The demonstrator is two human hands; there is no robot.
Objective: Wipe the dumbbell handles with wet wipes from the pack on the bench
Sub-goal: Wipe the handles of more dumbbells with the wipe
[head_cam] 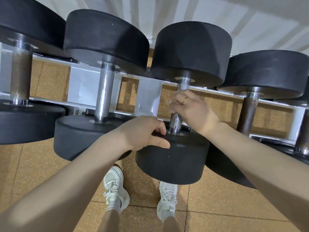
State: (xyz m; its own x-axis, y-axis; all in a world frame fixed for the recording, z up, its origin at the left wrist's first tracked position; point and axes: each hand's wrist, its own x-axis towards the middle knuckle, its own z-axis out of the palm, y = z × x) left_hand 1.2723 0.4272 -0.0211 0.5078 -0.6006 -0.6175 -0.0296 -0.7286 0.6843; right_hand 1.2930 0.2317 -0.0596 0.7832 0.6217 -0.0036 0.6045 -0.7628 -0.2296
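Several black dumbbells lie side by side on a white rack (83,87). My right hand (190,109) is wrapped round the speckled steel handle (174,122) of the third dumbbell, with a thin wet wipe (172,104) showing pale between fingers and metal. My left hand (143,133) grips the rim of that dumbbell's near black head (172,161), thumb on its outer face and fingers curled over the inner edge. The neighbouring dumbbell's knurled handle (104,94) looks shiny. The wipes pack and the bench are out of view.
Rusty brown handles sit at the far left (20,76) and at the right (247,113). A white corrugated wall (217,14) stands behind the rack. Below are tan speckled floor tiles (41,173) and my two white sneakers (115,190).
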